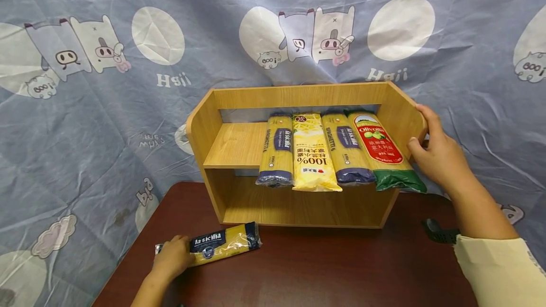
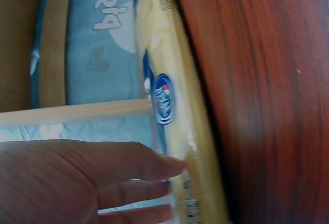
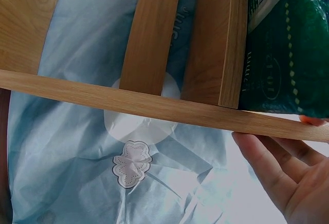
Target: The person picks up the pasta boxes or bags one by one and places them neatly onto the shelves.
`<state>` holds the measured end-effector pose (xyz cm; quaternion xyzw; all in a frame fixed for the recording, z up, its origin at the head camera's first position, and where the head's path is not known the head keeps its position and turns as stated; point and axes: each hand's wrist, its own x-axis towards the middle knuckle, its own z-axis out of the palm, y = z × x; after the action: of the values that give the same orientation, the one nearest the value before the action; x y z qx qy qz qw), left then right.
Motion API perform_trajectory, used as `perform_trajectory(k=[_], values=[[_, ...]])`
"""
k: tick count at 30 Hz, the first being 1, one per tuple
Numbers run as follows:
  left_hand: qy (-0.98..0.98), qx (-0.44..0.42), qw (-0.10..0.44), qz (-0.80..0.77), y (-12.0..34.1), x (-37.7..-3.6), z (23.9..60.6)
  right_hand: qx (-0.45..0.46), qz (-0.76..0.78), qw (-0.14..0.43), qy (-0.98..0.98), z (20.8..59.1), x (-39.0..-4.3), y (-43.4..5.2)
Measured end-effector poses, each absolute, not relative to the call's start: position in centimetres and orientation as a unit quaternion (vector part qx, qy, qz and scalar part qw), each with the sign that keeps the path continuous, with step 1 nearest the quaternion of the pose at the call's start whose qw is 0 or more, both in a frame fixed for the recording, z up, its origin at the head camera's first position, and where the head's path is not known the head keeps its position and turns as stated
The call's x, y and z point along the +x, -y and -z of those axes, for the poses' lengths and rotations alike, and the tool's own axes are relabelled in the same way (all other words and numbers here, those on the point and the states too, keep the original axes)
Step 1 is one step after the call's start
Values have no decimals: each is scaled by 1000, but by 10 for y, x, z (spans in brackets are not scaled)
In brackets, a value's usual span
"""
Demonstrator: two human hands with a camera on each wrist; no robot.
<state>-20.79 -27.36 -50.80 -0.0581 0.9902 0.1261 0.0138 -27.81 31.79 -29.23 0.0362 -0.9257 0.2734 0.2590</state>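
A blue-and-yellow "la skilla" spaghetti pack (image 1: 226, 244) lies flat on the dark brown table (image 1: 324, 269), in front of a wooden two-tier shelf (image 1: 298, 94). My left hand (image 1: 174, 257) covers the pack's left end and its fingers (image 2: 133, 165) curl onto the pack (image 2: 172, 106). My right hand (image 1: 428, 148) grips the shelf's right side panel, fingers over its edge. The upper tier holds several pasta packs side by side: a blue one (image 1: 277, 150), a yellow one (image 1: 313, 155), another blue one (image 1: 347, 150) and a green-ended one (image 1: 384, 150), which shows close up (image 3: 288, 54) in the right wrist view.
The upper tier's left part (image 1: 236, 145) is bare wood, and the lower tier (image 1: 294, 205) holds nothing. A black strap-like item (image 1: 439, 232) lies on the table by my right forearm. A blue cartoon-print cloth (image 1: 85, 122) hangs behind and around the table.
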Motion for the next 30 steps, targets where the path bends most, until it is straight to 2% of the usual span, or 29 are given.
perform_trajectory(k=[5,12,15,30], values=[[-992,-37,21,-119,273,-204,502,34,-274,260,925,292,-278,-319],[-981,-26,104,-162,286,-204,494,34,-270,257,927,293,-278,-318],[-974,-27,123,-186,289,-204,494,35,-268,256,928,292,-279,-318],[-965,-10,136,-226,293,-209,499,35,-266,259,928,293,-278,-317]])
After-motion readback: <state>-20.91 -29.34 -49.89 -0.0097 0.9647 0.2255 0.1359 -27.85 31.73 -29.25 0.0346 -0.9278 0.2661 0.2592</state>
